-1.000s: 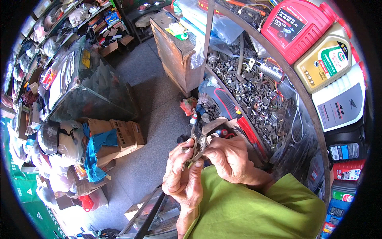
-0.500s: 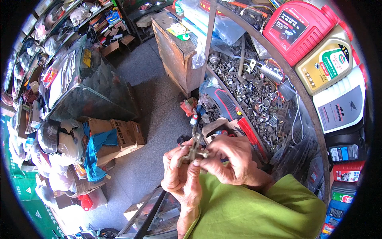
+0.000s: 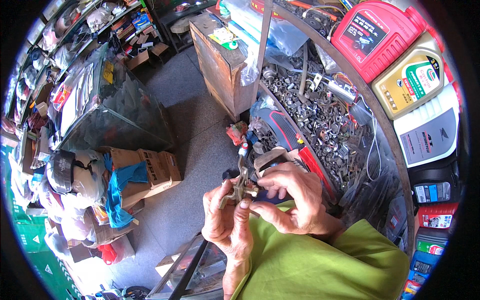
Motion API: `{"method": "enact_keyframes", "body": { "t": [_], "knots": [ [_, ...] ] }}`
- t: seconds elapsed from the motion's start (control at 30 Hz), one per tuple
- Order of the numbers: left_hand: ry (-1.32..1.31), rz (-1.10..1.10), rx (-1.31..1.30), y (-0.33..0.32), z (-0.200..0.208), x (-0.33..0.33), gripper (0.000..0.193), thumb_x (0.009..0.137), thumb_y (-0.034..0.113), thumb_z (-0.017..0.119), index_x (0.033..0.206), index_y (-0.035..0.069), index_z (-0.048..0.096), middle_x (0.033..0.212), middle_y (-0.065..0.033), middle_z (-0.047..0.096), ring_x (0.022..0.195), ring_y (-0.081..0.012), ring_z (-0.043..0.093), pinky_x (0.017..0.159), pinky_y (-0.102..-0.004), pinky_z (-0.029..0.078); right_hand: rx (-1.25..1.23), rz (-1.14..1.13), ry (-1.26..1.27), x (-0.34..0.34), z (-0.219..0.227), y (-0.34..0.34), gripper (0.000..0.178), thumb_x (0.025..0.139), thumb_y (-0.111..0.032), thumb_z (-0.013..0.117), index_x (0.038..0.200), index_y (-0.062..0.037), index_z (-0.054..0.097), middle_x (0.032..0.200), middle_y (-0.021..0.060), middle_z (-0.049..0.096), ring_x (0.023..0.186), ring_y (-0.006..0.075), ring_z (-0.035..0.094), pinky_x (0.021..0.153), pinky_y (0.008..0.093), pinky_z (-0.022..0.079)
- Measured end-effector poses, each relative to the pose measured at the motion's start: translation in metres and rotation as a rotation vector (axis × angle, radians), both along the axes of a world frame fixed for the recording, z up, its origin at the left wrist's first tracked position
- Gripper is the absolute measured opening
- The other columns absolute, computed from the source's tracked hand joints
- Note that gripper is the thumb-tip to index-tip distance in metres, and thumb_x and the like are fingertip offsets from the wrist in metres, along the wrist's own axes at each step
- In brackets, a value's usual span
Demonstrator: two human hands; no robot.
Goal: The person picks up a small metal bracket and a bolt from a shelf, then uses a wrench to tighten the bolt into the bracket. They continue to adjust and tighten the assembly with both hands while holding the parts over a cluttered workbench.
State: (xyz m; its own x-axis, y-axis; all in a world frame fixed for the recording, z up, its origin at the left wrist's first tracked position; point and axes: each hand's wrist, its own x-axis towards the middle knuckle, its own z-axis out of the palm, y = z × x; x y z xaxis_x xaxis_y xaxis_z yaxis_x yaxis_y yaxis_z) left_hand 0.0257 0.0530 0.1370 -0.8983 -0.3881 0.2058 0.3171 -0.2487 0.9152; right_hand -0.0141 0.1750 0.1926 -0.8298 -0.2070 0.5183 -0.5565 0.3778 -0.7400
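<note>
In front of my green shirt [image 3: 310, 255], my left hand [image 3: 229, 226] pinches a dull metal bracket [image 3: 242, 186] between thumb and fingers. A brass-coloured bolt [image 3: 254, 191] sticks out of the bracket's right side. Close to the bolt's head, my right hand [image 3: 298, 202] has its thumb and bent fingers apart, and I see nothing in its grasp. Part of the bracket is hidden behind my left fingers.
Beyond my hands on the right lies a tray heaped with loose bolts and metal parts [image 3: 327, 130]. Oil jugs, one of them red [image 3: 377, 40], line the right rim. A wooden cabinet [image 3: 220, 70], glass case [image 3: 125, 115] and cardboard box [image 3: 160, 170] stand on the floor.
My right thumb and fingers have parted and drawn back right from the bolt, showing more of its head. My left hand keeps the bracket in nearly the same place.
</note>
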Motion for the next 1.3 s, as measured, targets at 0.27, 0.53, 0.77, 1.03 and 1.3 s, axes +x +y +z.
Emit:
{"method": "enact_keyframes", "body": {
  "t": [0.27, 0.53, 0.77, 1.03, 1.3],
  "knots": [
    [0.084, -0.028, -0.096, 0.001, 0.003, -0.003, 0.039, 0.081, 0.000, 0.070, 0.118, -0.002, 0.058, 0.107, -0.0084, 0.056, 0.098, -0.0191, 0.060, 0.089, -0.0313, 0.048, 0.092, 0.016, 0.077, -0.002, -0.021, 0.004, 0.017, 0.083, -0.014, 0.072, 0.079, -0.0039, 0.058, 0.064, 0.0065, 0.057, 0.048, 0.0210, 0.057, 0.044, 0.0318, 0.044],
    [0.071, -0.084, -0.022, 0.000, 0.004, -0.001, 0.033, 0.082, -0.007, 0.067, 0.114, -0.003, 0.060, 0.109, -0.0125, 0.054, 0.105, -0.0237, 0.058, 0.092, -0.0345, 0.048, 0.224, 0.011, 0.095, -0.001, -0.020, 0.004, 0.018, 0.084, -0.017, 0.071, 0.081, -0.0040, 0.060, 0.069, 0.0059, 0.059, 0.051, 0.0198, 0.058, 0.044, 0.0306, 0.043],
    [0.040, -0.098, 0.059, 0.002, 0.005, -0.001, 0.034, 0.081, -0.009, 0.067, 0.113, -0.003, 0.060, 0.109, -0.0117, 0.054, 0.105, -0.0236, 0.058, 0.092, -0.0346, 0.048, 0.004, 0.005, -0.017, 0.000, -0.009, 0.002, 0.023, 0.081, -0.019, 0.074, 0.091, -0.0048, 0.058, 0.077, 0.0054, 0.061, 0.053, 0.0182, 0.059, 0.045, 0.0296, 0.044],
    [0.074, -0.082, -0.015, 0.001, 0.002, -0.002, 0.034, 0.080, -0.007, 0.068, 0.113, -0.002, 0.060, 0.108, -0.0111, 0.056, 0.102, -0.0219, 0.059, 0.090, -0.0331, 0.048, 0.228, 0.010, 0.058, 0.000, -0.019, 0.005, 0.019, 0.083, -0.018, 0.071, 0.082, -0.0057, 0.057, 0.068, 0.0057, 0.057, 0.050, 0.0201, 0.058, 0.044, 0.0315, 0.042],
    [0.025, -0.036, -0.005, 0.002, 0.009, 0.001, 0.033, 0.081, -0.001, 0.070, 0.111, -0.003, 0.059, 0.106, -0.0090, 0.058, 0.100, -0.0219, 0.061, 0.090, -0.0334, 0.048, 0.201, -0.030, 0.210, 0.002, -0.015, 0.005, 0.024, 0.080, -0.015, 0.073, 0.096, -0.0044, 0.058, 0.075, 0.0062, 0.058, 0.054, 0.0171, 0.059, 0.045, 0.0279, 0.044]
  ]
}}
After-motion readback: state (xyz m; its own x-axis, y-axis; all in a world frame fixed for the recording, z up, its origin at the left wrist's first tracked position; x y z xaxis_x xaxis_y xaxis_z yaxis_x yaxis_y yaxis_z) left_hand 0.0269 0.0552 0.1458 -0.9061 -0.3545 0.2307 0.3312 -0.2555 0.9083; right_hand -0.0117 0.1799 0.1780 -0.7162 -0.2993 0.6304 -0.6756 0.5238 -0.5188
